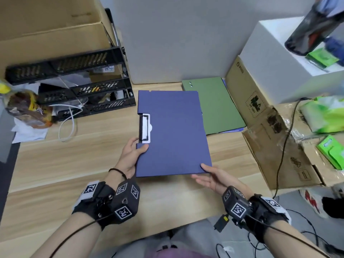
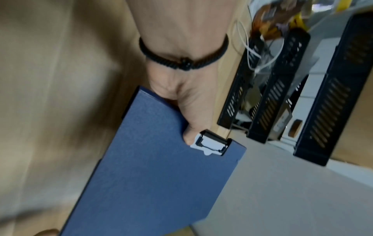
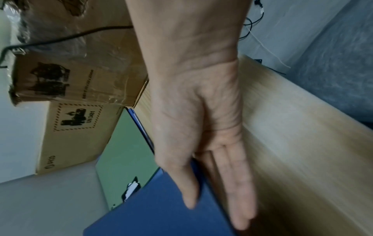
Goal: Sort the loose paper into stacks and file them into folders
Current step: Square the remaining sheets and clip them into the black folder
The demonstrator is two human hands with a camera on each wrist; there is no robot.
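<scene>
On the desk: a wooden desk (image 1: 78,164) carries the folders, the boxes and a tray rack.
Blue folder: the closed blue folder (image 1: 173,133) is in the middle of the desk, between both hands; I cannot tell if it lies flat or is a little lifted.
Clip: a black clip (image 1: 143,129) on a white tab sits in a notch on the folder's left edge.
Left hand: the left hand (image 1: 130,155) grips the left edge of the folder just below the clip; the thumb lies on the cover and the other fingers go under it, out of sight.
Right hand: the right hand (image 1: 212,176) is at the near right corner of the folder; the thumb rests on the cover and the straight fingers, close together, lie along the edge and partly below it.
Green folder: a green folder (image 1: 214,105) lies flat to the right, behind the blue one, on top of another blue sheet or folder.
Cardboard box: an open cardboard box (image 1: 260,112) stands just beside the green folder, on the right.
Tray rack: a black tray rack (image 1: 74,81) stands at the far left with papers and a white cable (image 1: 68,125).
White box: a white box (image 1: 283,60) is at the far right.
</scene>
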